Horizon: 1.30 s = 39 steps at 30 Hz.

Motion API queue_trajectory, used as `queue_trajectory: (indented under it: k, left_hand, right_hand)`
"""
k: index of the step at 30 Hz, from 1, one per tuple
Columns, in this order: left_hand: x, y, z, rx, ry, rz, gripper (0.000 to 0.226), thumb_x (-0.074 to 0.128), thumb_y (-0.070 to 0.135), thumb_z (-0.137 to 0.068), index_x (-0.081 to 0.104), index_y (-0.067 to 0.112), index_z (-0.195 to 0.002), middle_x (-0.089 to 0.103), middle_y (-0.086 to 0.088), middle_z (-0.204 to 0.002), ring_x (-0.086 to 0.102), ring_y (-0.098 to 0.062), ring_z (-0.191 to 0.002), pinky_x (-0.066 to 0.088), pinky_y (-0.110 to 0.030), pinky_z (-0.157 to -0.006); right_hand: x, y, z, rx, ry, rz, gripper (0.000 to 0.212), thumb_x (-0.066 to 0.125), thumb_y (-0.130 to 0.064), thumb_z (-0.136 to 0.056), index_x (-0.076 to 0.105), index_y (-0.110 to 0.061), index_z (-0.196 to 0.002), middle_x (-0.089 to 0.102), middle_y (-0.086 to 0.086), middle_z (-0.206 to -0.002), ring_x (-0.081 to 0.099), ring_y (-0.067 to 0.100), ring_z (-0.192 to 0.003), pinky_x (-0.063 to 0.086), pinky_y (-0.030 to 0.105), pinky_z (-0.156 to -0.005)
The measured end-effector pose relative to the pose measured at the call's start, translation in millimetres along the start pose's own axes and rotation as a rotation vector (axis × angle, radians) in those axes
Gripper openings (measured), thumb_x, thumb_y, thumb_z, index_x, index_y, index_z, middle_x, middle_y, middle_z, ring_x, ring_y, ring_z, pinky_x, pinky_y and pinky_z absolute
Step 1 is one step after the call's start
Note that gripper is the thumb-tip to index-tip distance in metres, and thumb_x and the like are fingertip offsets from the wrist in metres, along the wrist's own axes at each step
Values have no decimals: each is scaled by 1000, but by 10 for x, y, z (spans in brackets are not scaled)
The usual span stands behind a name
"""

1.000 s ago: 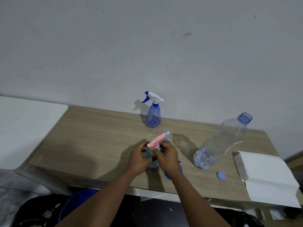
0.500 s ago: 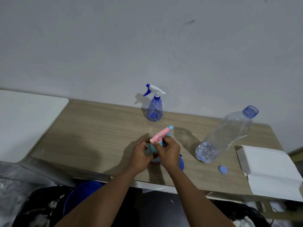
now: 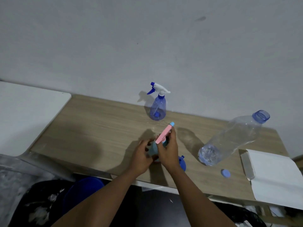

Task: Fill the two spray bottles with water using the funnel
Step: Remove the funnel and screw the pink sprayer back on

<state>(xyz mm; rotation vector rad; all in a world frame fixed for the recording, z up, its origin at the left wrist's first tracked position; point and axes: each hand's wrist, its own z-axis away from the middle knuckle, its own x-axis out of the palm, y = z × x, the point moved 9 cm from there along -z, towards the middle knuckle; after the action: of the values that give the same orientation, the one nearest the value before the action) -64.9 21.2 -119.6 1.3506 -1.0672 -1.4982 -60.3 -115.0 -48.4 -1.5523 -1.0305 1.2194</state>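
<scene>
A light-blue spray bottle (image 3: 153, 149) with a pink trigger head (image 3: 164, 134) stands near the front of the wooden table (image 3: 98, 128). My left hand (image 3: 141, 157) grips its body from the left. My right hand (image 3: 168, 149) grips the neck and pink head from the right. Behind my right wrist a blue funnel (image 3: 182, 163) lies on the table, mostly hidden. A second spray bottle (image 3: 158, 105), clear blue with a white and blue head, stands at the back by the wall. A large clear water bottle (image 3: 232, 138), uncapped, stands at the right, with its blue cap (image 3: 225, 173) lying in front.
A white folded paper or cloth (image 3: 273, 176) lies at the table's right end. A white surface (image 3: 24, 115) adjoins the table on the left. Below the front edge are a blue bucket (image 3: 83, 189) and dark bags. The wall runs close behind.
The pink head has tilted a little more upright between my hands, and my left fingers have shifted on the bottle's body. The view has dipped slightly.
</scene>
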Motion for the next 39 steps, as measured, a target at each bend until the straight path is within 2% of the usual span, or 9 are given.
queue_trajectory:
  k: [3, 5, 9, 13, 16, 19, 23, 33, 39]
  left_hand:
    - [-260, -19, 60, 55, 46, -286, 74, 68, 55, -65, 59, 15, -127, 61, -4, -125, 58, -23, -116, 47, -45, -99]
    - [-582, -226, 74, -21, 129, -562, 91, 57, 73, -66, 48, 21, -139, 54, -4, -139, 48, -26, -129, 38, -45, -108]
    - [-1174, -838, 159, -431, 81, -796, 125, 42, 96, -59, 1, 27, -155, -1, 1, -165, -1, -29, -151, 5, -63, -116]
    - [-1215, -1000, 237, -509, -118, -804, 138, 36, 103, -50, -31, 31, -146, -42, 11, -152, -34, -22, -144, -19, -67, -109]
    - [-1207, -990, 234, -530, -181, -799, 142, 40, 103, -47, -39, 31, -140, -48, 10, -147, -39, -22, -141, -20, -67, -108]
    - [-1224, -965, 253, -546, -226, -806, 143, 44, 101, -47, -42, 31, -137, -50, 9, -145, -43, -22, -138, -23, -68, -107]
    - [-1216, -934, 274, -559, -253, -804, 145, 43, 101, -47, -40, 29, -142, -50, 8, -146, -45, -22, -137, -24, -68, -105]
    - [-1225, -863, 305, -567, -267, -795, 144, 44, 100, -49, -38, 28, -143, -48, 7, -148, -44, -22, -137, -24, -68, -105]
    - [-1224, -846, 315, -568, -271, -789, 144, 43, 101, -47, -40, 29, -141, -48, 7, -148, -44, -22, -138, -24, -68, -105]
  right_hand:
    - [56, 93, -132, 40, -11, 8, 54, 59, -14, -97, 37, -13, -146, 56, -12, -82, 56, 1, -74, 48, 19, -73]
    - [23, 90, -231, 36, 65, 19, 31, 56, -46, -97, 54, -23, -118, 54, -11, -82, 54, 3, -75, 47, 28, -74]
    - [62, -126, -364, -30, 101, -20, 24, 54, -46, -98, 56, -24, -88, 56, 0, -81, 61, 15, -73, 49, 34, -66]
    - [222, -113, -556, 95, -71, -8, 44, 53, -59, -94, 70, -19, -87, 70, 15, -86, 68, 38, -73, 57, 49, -73]
    - [371, -129, -582, 234, -250, 27, 51, 50, -58, -97, 76, -15, -90, 75, 12, -90, 73, 32, -69, 60, 47, -75]
    - [508, -123, -450, 363, -401, -10, 49, 50, -49, -100, 72, -5, -104, 70, 24, -92, 68, 31, -57, 58, 35, -55]
    - [451, -16, -377, 348, -406, 169, 66, 50, -59, -97, 67, 6, -93, 69, 26, -86, 71, 42, -69, 59, 38, -59]
    - [366, -5, -248, 285, -479, 399, 70, 45, -62, -96, 64, -2, -66, 70, 15, -64, 71, 24, -57, 56, 39, -78]
    - [163, 30, -171, 322, -374, 317, 60, 54, -70, -84, 58, -11, -90, 71, 14, -83, 71, 34, -71, 59, 52, -76]
